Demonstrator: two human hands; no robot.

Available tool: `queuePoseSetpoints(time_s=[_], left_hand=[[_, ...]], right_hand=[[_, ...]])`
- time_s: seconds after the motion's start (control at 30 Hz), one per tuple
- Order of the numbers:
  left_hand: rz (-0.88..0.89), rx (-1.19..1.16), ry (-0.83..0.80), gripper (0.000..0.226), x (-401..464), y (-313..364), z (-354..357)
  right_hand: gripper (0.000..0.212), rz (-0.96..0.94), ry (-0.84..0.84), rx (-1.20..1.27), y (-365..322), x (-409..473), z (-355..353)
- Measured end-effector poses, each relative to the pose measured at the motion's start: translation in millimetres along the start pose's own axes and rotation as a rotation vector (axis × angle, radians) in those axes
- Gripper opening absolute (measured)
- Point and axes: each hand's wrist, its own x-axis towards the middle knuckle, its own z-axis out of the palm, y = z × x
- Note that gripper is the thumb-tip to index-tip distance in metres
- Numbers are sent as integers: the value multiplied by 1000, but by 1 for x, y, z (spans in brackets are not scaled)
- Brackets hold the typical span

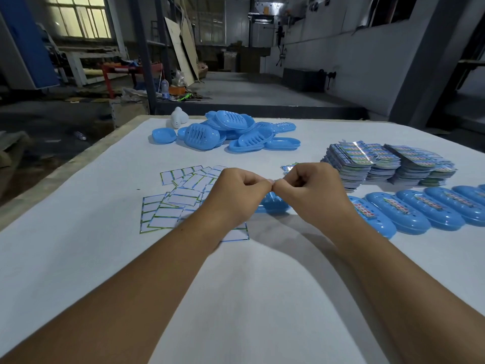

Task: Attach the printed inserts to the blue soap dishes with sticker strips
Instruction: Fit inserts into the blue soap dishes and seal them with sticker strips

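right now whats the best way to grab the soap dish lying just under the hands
Probably by its long rims, from above. The soap dish lies flat on the white table, mostly hidden beneath the left hand and right hand, whose fingertips meet pinched together. Its thin rim offers the likeliest purchase; finished dishes crowd the right.

No legible text on the printed inserts (388, 164) or sticker sheets (181, 195).

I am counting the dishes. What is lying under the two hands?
Under the left hand and right hand, one blue soap dish lies on the table. Only its near rim shows; whether an insert is on it is hidden. The sticker sheets run partly under the left hand.
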Motion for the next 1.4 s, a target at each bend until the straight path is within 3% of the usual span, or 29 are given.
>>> queuePoseSetpoints(time_s=[0.37, 0.53, 0.63, 0.77, 0.87, 1.07, 1.4], left_hand=[[-42, -36, 33, 17, 3, -4, -5], [-72, -41, 88, 20, 6, -3, -6], [-98, -64, 87, 19, 7, -2, -8], [-113, -57, 87, 18, 7, -2, -9], [-124, -28, 118, 25, 9, -5, -10], [-110, -36, 90, 19, 13, -11, -8], [-75, 396, 168, 17, 20, -22, -2]], right_hand=[[23, -124, -111, 7, 5, 1, 1], [34, 66, -25, -91, 13, 8, 1], [36, 158, -46, -7, 13, 10, -2], [31, 181, -77, 80, 9, 9, 0], [33, 205, -62, 85, 10, 9, -1], [45, 220, -67, 128, 12, 9, 0], [33, 293, -106, -56, 19, 12, 8]])
